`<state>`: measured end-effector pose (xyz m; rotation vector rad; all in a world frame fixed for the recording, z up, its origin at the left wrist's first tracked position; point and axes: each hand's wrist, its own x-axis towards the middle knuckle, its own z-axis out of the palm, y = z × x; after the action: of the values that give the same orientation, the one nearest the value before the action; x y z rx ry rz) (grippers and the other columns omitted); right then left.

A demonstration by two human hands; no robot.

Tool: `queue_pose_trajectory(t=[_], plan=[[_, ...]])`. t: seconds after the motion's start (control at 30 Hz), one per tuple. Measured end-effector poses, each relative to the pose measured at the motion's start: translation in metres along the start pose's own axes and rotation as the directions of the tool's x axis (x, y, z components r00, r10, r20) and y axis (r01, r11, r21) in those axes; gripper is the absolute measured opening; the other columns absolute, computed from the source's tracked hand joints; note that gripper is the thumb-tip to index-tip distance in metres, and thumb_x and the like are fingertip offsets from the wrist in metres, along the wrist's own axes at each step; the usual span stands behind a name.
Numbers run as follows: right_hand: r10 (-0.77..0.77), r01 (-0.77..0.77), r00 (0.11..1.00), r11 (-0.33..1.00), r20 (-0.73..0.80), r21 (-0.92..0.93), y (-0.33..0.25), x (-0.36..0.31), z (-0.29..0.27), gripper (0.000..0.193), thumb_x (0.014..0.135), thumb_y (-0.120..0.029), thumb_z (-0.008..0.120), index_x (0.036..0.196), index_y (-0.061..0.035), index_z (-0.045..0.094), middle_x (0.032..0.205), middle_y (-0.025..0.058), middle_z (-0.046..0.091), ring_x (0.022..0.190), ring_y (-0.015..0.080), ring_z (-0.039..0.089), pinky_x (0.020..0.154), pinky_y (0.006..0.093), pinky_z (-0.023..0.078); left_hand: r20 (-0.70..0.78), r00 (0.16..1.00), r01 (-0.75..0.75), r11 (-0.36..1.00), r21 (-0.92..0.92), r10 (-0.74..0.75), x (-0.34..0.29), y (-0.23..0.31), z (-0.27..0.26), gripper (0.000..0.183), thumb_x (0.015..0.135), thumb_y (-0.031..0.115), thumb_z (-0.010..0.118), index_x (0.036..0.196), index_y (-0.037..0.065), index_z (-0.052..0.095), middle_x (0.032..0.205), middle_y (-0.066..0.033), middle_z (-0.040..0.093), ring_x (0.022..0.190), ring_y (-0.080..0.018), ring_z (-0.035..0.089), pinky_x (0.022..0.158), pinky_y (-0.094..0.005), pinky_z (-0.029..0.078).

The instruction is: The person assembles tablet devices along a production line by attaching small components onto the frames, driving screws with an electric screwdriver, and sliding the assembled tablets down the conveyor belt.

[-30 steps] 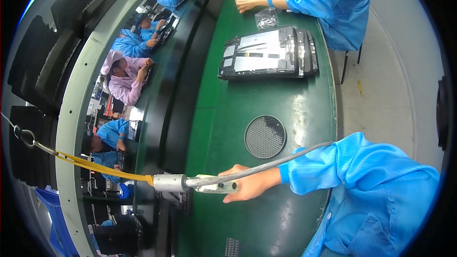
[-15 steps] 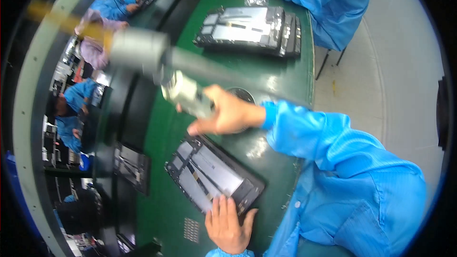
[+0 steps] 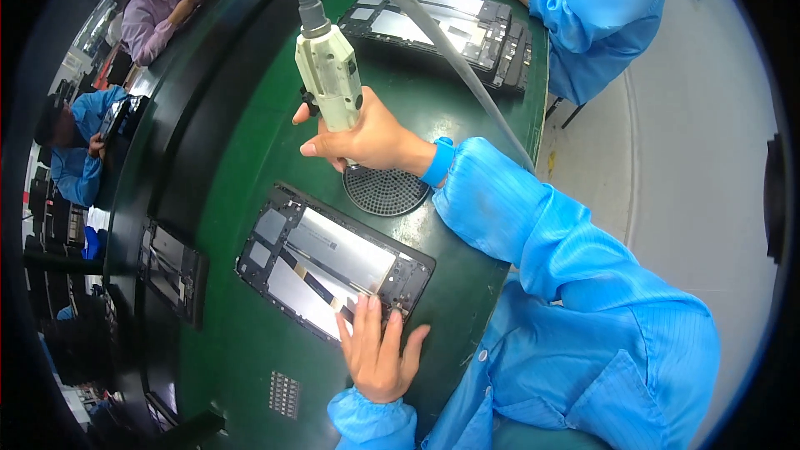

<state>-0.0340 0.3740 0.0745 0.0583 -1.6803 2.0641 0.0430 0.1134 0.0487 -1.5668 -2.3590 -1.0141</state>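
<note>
My right hand [image 3: 360,135] is wrapped round a pale cream electric screwdriver [image 3: 327,75], which stands nearly upright with a cable at its top. Its lower tip reaches the round black dish [image 3: 387,192], whose surface is full of small holes. My left hand [image 3: 379,350] lies with fingers stretched on the near right part of an opened tablet [image 3: 346,237]. The tablet shows silver battery plates, a dark ribbon strip and a black frame. Whether a screw sits on the screwdriver tip is too small to tell.
A stack of opened tablets [image 3: 433,25] stands at the far side. Another opened tablet [image 3: 171,271] lies at the left. A small sheet with rows of pieces [image 3: 284,394] is on the green table [image 3: 225,342]. A grey hose [image 3: 450,50] hangs across. A co-worker [image 3: 604,0] sits far right.
The screwdriver has swung from tilted and blurred to nearly upright, its lower end now at the round dish. The view has shifted. My left hand still rests on the tablet.
</note>
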Motion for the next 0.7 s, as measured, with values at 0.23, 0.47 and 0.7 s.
queue_pose_trajectory(t=[0.23,0.47,0.7], plan=[[0.033,-0.03,0.998,0.998,0.051,-0.047,0.006,0.0,0.003,0.029,0.074,-0.003,0.069,0.097,0.0016,0.051,0.056,0.0033,0.054,0.043,0.0091,0.051,0.041,0.0223,0.039,0.028,1.0,-0.006,0.996,0.092,0.003,-0.003,-0.014,0.006,0.029,0.064,0.016,0.076,0.087,0.004,0.065,0.109,-0.0174,0.059,0.112,-0.0371,0.051,0.099,-0.0557,0.027],[0.039,-0.035,0.998,0.995,0.041,-0.092,0.005,-0.002,0.004,0.03,0.074,-0.003,0.069,0.097,0.0007,0.051,0.057,0.0029,0.053,0.044,0.0089,0.051,0.041,0.0226,0.039,0.005,1.0,-0.003,0.997,0.078,0.002,0.0,-0.011,0.011,0.029,0.061,0.011,0.077,0.085,0.0,0.064,0.109,-0.0192,0.059,0.112,-0.0374,0.051,0.098,-0.0544,0.029],[-0.13,0.132,0.991,0.98,0.019,-0.147,0.018,-0.005,0.011,0.031,0.072,-0.008,0.071,0.099,-0.0014,0.058,0.067,0.0036,0.058,0.05,0.0082,0.054,0.042,0.0231,0.043,0.009,0.999,0.047,0.998,0.037,-0.047,-0.005,-0.013,-0.011,0.033,0.061,0.012,0.078,0.088,0.0,0.063,0.108,-0.0209,0.059,0.109,-0.0382,0.052,0.095,-0.0522,0.034]])
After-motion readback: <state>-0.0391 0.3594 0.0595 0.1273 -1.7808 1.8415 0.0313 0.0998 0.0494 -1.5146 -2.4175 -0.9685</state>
